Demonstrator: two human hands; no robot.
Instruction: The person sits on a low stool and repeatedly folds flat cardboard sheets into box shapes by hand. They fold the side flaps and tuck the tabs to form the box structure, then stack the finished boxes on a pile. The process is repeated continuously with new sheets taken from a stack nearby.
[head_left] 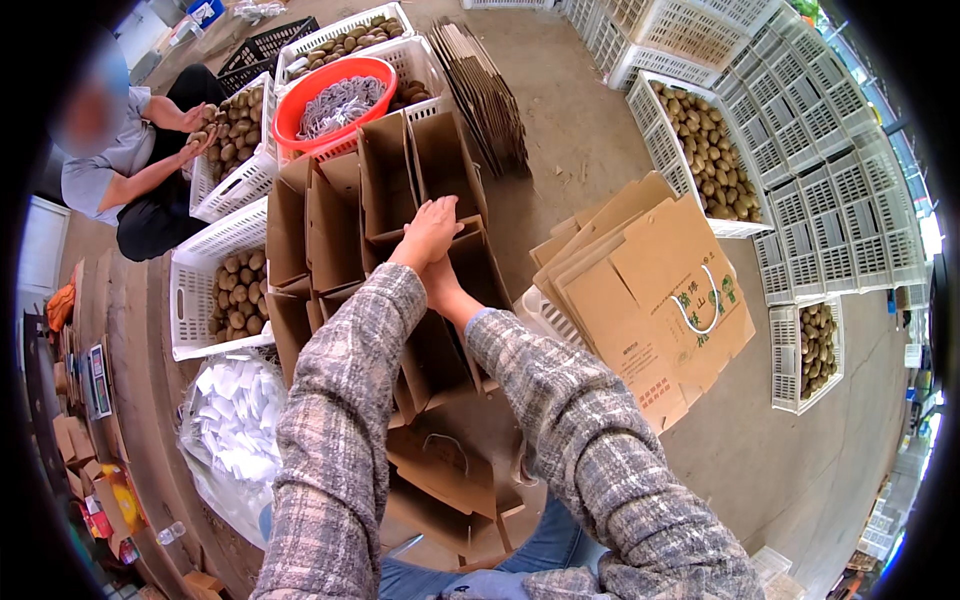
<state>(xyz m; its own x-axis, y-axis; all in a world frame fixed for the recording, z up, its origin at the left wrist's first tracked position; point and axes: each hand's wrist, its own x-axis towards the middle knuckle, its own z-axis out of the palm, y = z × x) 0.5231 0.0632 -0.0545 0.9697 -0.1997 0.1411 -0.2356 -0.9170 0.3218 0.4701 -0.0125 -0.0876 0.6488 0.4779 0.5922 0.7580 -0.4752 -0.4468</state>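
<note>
My left hand (430,232) reaches over a cluster of upright, open-topped brown cardboard boxes (330,225), its fingers stretched forward above the box edges. Just below and partly behind it is my right hand (443,284), its fingers mostly hidden by the left hand and the box walls. The two hands touch or overlap; whether either grips a box edge cannot be made out. The box interiors that show look bare brown. Closer to me, another brown carton with a white cord handle (445,480) lies by my legs.
Flat printed cartons (660,300) lie stacked on a white crate at right. A red basin (335,105) holds pale cords. Crates of brown oval fruit (710,150) stand around. A bag of white pieces (235,415) sits at left. A co-worker (130,165) handles fruit at far left.
</note>
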